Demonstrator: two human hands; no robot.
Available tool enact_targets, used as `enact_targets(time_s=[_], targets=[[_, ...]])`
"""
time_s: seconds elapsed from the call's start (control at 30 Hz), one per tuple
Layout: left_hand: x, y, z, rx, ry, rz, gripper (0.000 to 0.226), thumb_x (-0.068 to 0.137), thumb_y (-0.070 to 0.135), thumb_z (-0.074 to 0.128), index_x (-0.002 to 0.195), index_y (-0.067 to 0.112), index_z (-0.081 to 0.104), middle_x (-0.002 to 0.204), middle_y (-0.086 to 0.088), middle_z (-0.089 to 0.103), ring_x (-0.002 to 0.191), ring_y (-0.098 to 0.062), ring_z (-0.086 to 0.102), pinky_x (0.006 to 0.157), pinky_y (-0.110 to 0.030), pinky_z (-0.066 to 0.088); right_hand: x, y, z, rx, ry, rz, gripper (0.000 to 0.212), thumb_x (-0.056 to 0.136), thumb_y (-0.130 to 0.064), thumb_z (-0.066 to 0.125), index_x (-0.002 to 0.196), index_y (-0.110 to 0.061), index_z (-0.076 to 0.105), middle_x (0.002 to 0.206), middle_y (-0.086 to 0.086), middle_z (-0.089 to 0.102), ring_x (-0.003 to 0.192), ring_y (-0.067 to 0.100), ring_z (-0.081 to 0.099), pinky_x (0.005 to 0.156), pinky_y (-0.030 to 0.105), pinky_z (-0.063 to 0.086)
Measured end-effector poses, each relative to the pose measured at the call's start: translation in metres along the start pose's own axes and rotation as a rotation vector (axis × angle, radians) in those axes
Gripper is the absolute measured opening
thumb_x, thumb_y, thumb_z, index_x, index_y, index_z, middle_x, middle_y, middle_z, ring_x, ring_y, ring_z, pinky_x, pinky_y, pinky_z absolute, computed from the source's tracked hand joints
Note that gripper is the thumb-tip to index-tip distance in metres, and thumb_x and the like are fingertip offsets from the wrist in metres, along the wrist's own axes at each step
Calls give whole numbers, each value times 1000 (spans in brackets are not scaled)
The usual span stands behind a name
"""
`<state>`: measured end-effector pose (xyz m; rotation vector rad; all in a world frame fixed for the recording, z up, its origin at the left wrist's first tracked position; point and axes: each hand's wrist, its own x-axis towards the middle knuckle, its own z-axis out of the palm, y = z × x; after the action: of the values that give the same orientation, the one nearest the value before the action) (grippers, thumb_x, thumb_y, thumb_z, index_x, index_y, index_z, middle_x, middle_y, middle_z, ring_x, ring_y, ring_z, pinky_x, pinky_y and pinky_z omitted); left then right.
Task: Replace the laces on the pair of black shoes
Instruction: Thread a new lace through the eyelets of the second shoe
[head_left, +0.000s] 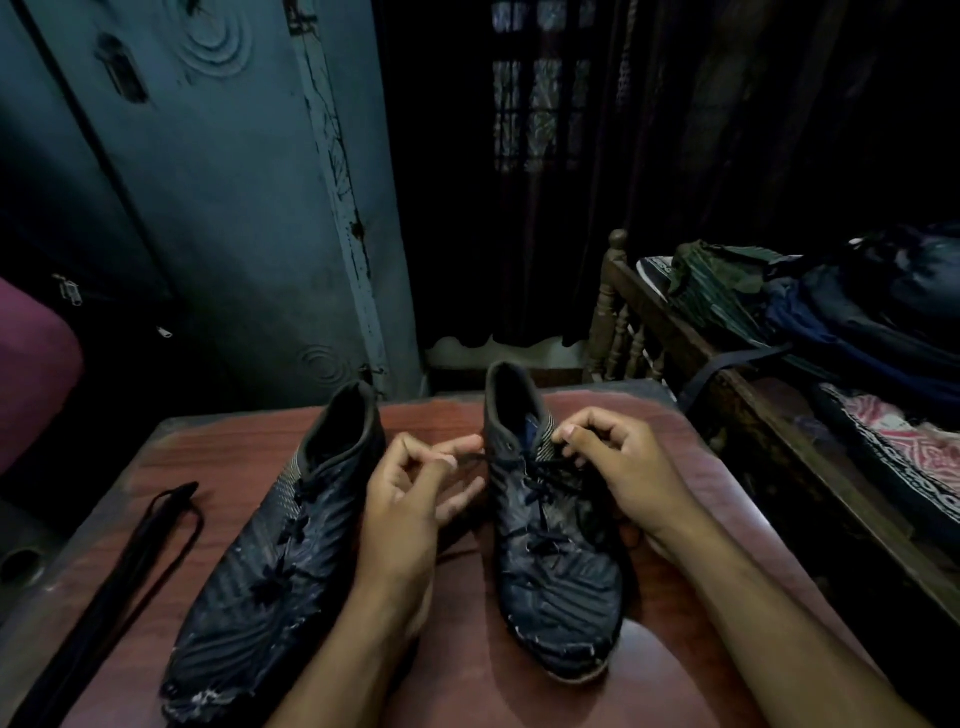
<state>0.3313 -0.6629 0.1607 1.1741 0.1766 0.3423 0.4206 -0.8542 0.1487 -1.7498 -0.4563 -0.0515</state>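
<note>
Two worn black shoes stand side by side on a reddish-brown table (675, 499), toes toward me. The left shoe (270, 561) is laced with a dark lace. My hands are at the top of the right shoe (550, 545). My left hand (415, 493) pinches one end of its dark lace (540, 493) between thumb and forefinger, just left of the collar. On the other side, the fingers of my right hand (618, 467) curl round the other end at the top eyelets. A bundle of black laces (150, 540) lies on the table at the left.
A wooden bed rail (618, 332) and a bed piled with clothes (831, 312) stand close on the right. A blue-grey cabinet (218, 218) rises behind the table at the left, with a maroon seat (31, 364) at the far left. Dark curtains hang behind.
</note>
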Motion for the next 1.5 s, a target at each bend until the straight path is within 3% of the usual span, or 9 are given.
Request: enact_targets(time_s=[0.17,0.4,0.57,0.67,0.77,0.87,1.03,1.27,1.5], targets=[[5,3,-6,-1,64,-33,22,102,4,44,84,16,47,58,2,36,47,-15,37,47,-23,43,1,-4,1,119,36,32,33,104,-14,52,81,-18,75,79,2,70,74,8,60,71,22,47],[1,-13,-15,886,-187,355,10,90,31,75,81,27,75,62,11,59,57,0,49,59,-34,50,3,4,0,89,33,11,31,101,-18,54,77,-24,74,81,-1,72,76,7,63,71,25,47],[7,1,-14,34,-31,168,18,85,23,55,67,20,52,90,-7,65,103,-17,66,97,-41,47,5,9,-2,35,19,-2,27,95,-31,50,83,-27,74,77,0,69,74,14,59,75,33,45],[2,7,-13,-238,-58,54,20,90,19,47,70,18,44,53,-2,37,58,-22,59,75,-37,55,6,9,-3,4,7,5,25,92,-31,49,83,-29,72,77,0,69,73,14,58,75,35,46],[6,-2,-13,169,10,129,29,93,25,66,73,25,45,54,4,31,45,-11,30,46,-26,37,4,9,-3,-113,-1,-13,16,82,-26,53,83,-31,69,77,-1,69,72,18,61,73,38,48],[5,-11,-15,794,-37,317,19,84,36,80,93,36,65,60,12,51,54,-4,45,55,-25,41,0,5,-4,-205,-24,-115,7,81,-23,62,82,-27,67,79,-2,69,69,11,61,68,29,48],[3,-16,-17,954,-112,381,9,92,29,73,83,29,70,70,14,66,64,-2,60,62,-29,51,-1,2,-9,-394,-178,-246,13,84,-27,80,80,-29,68,87,-10,64,86,9,63,78,24,49],[9,-5,-9,30,148,-103,25,105,12,48,81,17,50,94,-10,74,76,-20,69,66,-34,52,1,2,-13,-198,-143,-96,23,81,-48,73,84,-25,69,90,-4,73,88,13,68,86,43,53],[5,-3,-5,-195,68,-145,19,103,9,44,86,17,46,106,-20,75,94,-32,75,75,-34,61,0,-2,-9,-102,-128,-47,20,83,-51,64,83,-32,67,88,0,74,83,22,66,83,49,52]])
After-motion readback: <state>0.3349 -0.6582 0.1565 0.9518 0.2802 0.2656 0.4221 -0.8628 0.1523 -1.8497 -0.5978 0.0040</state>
